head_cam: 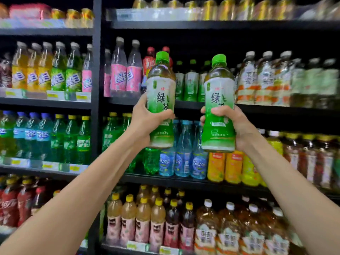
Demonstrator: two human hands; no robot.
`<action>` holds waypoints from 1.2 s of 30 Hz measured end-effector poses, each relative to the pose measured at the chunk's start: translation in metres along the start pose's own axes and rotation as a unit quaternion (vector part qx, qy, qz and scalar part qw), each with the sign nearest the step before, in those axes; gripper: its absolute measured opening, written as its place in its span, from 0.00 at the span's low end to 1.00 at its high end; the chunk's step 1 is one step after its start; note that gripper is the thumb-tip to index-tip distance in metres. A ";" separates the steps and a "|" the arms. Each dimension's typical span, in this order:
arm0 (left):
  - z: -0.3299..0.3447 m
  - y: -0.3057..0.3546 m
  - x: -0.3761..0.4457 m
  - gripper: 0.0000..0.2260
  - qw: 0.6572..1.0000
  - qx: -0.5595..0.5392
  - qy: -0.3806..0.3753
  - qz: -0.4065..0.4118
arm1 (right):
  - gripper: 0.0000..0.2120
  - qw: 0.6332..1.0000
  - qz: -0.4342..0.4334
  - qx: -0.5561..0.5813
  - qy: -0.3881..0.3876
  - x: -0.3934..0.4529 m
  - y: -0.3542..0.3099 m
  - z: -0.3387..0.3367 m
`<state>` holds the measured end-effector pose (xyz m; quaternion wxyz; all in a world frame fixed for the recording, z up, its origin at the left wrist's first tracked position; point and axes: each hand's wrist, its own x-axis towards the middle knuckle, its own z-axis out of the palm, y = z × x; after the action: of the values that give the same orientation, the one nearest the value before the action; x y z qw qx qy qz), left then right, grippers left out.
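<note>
Two green tea bottles were held upright, side by side: the left bottle (161, 92) gripped by the left hand (145, 123), the right bottle (219, 91) by the right hand (234, 124). Neither was shelved yet; placing was judged left. Beyond the hands, black shelves (202, 24) were packed with drinks.

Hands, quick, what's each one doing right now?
Left hand: closed, holding the left green tea bottle upright.
Right hand: closed, holding the right green tea bottle upright.
</note>
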<state>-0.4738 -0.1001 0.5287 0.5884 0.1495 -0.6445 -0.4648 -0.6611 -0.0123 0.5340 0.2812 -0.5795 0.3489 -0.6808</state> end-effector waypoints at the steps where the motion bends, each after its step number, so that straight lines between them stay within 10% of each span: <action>1: 0.009 0.000 0.008 0.23 1.000 0.001 -0.006 0.003 | 0.35 1.000 -0.002 -0.002 0.004 0.002 -0.003 -0.011; 10: 0.084 -0.012 0.105 0.23 0.997 -0.035 -0.056 0.028 | 0.27 0.998 -0.026 -0.037 0.040 0.037 -0.017 -0.100; 18: 0.134 -0.029 0.177 0.21 0.994 -0.044 -0.064 0.078 | 0.50 0.994 -0.018 -0.070 0.081 0.075 -0.039 -0.158; 36: 0.231 -0.060 0.256 0.35 0.985 0.013 -0.169 -0.019 | 0.22 0.999 -0.002 -0.014 -0.036 0.108 -0.069 -0.202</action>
<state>-0.7697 -0.2227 0.6699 0.4602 0.0893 -0.7374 -0.4862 -0.8769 -0.0261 0.6358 0.2842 -0.6084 0.3469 -0.6548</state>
